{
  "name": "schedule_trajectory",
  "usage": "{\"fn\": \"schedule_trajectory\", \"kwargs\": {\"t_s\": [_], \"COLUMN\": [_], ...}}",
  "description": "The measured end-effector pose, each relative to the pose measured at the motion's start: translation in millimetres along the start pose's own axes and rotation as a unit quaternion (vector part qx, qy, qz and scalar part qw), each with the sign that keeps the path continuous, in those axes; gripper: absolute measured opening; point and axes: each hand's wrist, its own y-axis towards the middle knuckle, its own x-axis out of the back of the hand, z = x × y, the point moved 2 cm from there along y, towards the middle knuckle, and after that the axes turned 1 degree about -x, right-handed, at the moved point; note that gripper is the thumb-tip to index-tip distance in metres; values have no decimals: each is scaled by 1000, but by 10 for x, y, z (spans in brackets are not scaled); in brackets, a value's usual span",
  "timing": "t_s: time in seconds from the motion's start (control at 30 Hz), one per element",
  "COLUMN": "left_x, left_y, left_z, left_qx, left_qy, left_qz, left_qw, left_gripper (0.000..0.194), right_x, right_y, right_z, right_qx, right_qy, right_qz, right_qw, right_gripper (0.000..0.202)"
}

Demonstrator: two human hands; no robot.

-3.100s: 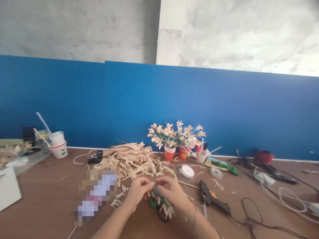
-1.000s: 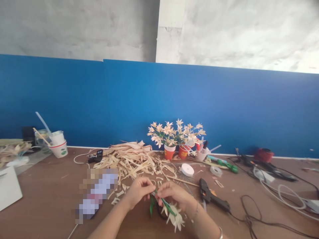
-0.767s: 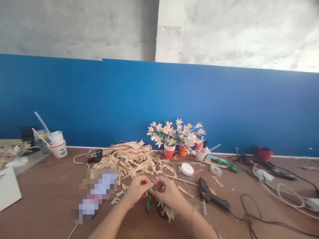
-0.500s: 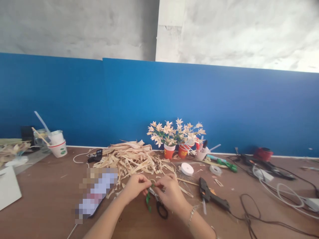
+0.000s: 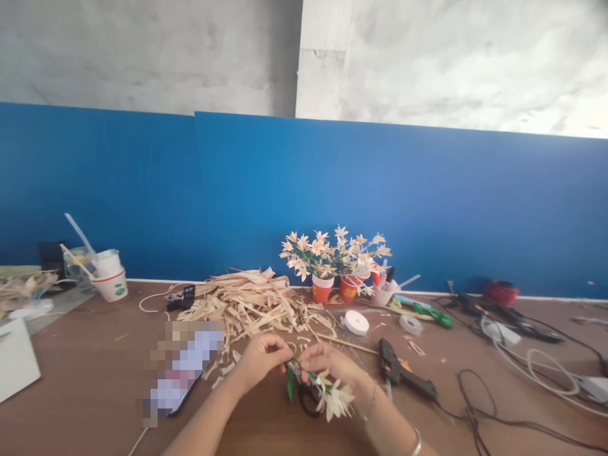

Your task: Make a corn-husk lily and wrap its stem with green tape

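Note:
My left hand (image 5: 263,360) pinches a green strip of tape (image 5: 290,383) at the stem's end, and the strip hangs below its fingertips. My right hand (image 5: 335,366) is closed on the green stem of an artificial flower spray (image 5: 336,399), whose cream petals stick out below the palm, toward me. The fingertips of both hands are close together. Under them lie scissors with black handles (image 5: 308,404), partly hidden by the hand and the flowers.
A heap of dry husk strips (image 5: 256,297) lies beyond my hands. Behind stand flowers in red paper cups (image 5: 323,290). To the right are a white tape roll (image 5: 356,322), a black glue gun (image 5: 403,373) and tangled cables (image 5: 475,411). A phone (image 5: 187,370) lies left.
My right hand has turned over, so the cream flowers now show below it. The green strip has shifted slightly and hangs straighter. My left hand has hardly moved.

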Motion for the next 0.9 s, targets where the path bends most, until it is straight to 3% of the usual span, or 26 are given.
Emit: {"fn": "schedule_trajectory", "kwargs": {"t_s": [0.13,0.23,0.33,0.4,0.43,0.5,0.6,0.67,0.77,0.9], "left_x": [-46,-60,-67,-62,-55,-32,5,18,11,-22], "left_y": [-14,2,21,27,28,28,25,22,13,-9], "left_z": [9,55,81,73,64,50,50,64,78,35], "left_qx": [-16,0,29,31,30,33,42,49,55,40], "left_qy": [-13,19,53,68,72,80,87,85,66,31], "left_qz": [-4,-34,-57,-66,-67,-61,-41,-30,-17,1], "left_qw": [1000,999,997,995,995,994,994,995,996,999], "left_gripper": [26,27,28,27,27,25,24,26,26,24], "right_x": [-23,-63,-152,-210,-227,-231,-188,-147,-103,-97], "right_y": [-24,-33,-57,-75,-80,-77,-54,-45,-50,-80], "right_z": [4,27,72,96,103,104,82,69,65,82], "right_qx": [-9,62,164,202,206,188,127,93,63,34], "right_qy": [-23,-147,-325,-415,-435,-412,-291,-213,-126,-61], "right_qz": [-1,-93,-190,-240,-253,-248,-186,-143,-71,-19], "right_qw": [1000,983,912,854,839,857,930,962,987,997], "right_gripper": [24,21,13,4,6,9,7,9,19,27]}}
